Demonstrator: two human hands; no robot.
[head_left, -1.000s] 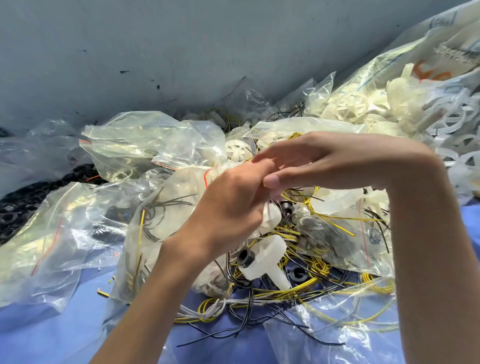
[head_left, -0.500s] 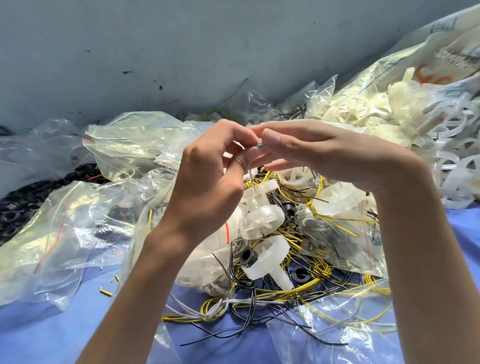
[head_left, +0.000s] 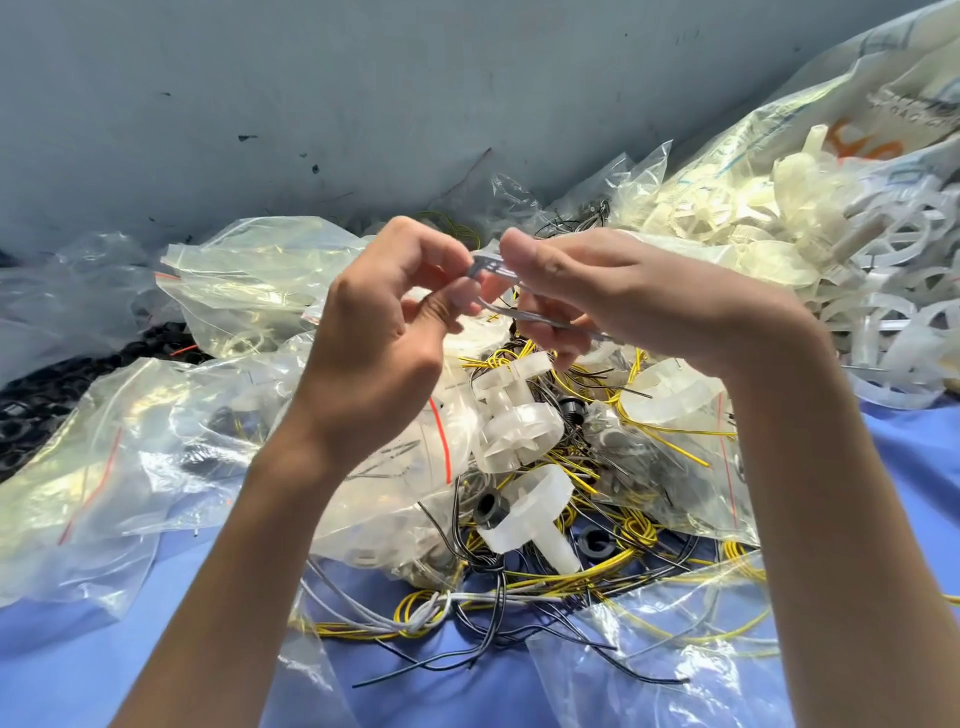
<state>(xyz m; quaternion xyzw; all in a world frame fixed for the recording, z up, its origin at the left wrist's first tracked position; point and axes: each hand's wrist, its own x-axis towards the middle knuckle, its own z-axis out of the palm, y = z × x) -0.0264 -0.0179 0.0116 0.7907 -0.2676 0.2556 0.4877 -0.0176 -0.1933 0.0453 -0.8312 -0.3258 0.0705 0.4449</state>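
Both hands are raised above a heap of parts. My left hand (head_left: 384, 332) and my right hand (head_left: 613, 296) meet fingertip to fingertip and pinch a small grey wire piece (head_left: 491, 270). Its thin grey lead (head_left: 540, 319) curves down and runs right under my right palm. Below the hands lie white plastic spool-like parts (head_left: 519, 431), a black ring (head_left: 491, 506) and tangled yellow and black wires (head_left: 597, 577).
Clear plastic bags (head_left: 156, 441) of parts cover the blue table (head_left: 78, 670) on the left. A big bag of white plastic wheels (head_left: 831, 234) fills the right. Black rings (head_left: 31, 410) lie far left. A grey wall (head_left: 311, 104) stands behind.
Both hands rose from the heap. The left hand turned its palm side up and now pinches the small grey piece together with the right hand.
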